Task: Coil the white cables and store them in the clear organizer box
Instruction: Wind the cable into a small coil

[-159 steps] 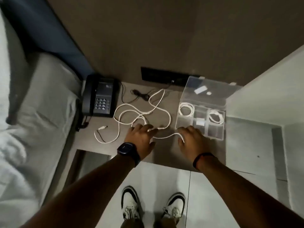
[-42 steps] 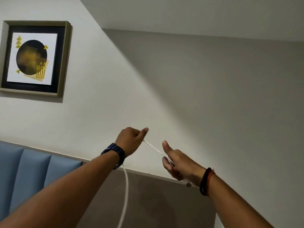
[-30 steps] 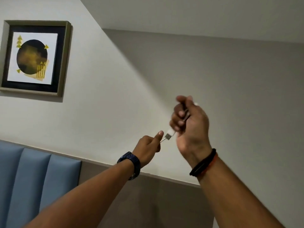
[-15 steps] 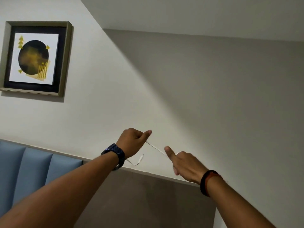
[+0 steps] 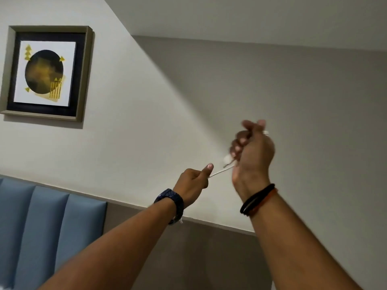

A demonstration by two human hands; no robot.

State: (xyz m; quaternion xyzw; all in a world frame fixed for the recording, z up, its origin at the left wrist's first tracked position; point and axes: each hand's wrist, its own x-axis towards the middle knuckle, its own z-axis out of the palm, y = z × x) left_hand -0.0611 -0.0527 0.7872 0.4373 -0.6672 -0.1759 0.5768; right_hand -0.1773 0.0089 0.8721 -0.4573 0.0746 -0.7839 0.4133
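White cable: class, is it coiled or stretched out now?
Partly coiled: the white cable runs taut from the left hand to the right hand, curled round more of it. Loop count: cannot tell.

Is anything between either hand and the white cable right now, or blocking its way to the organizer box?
Nothing does: the left hand pinches the white cable and the right hand grips it, a short stretch running between them. The organizer box is out of view, so that path cannot be judged.

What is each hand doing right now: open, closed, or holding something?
Left hand: closed, pinching the white cable.
Right hand: closed, fingers curled round the same cable.
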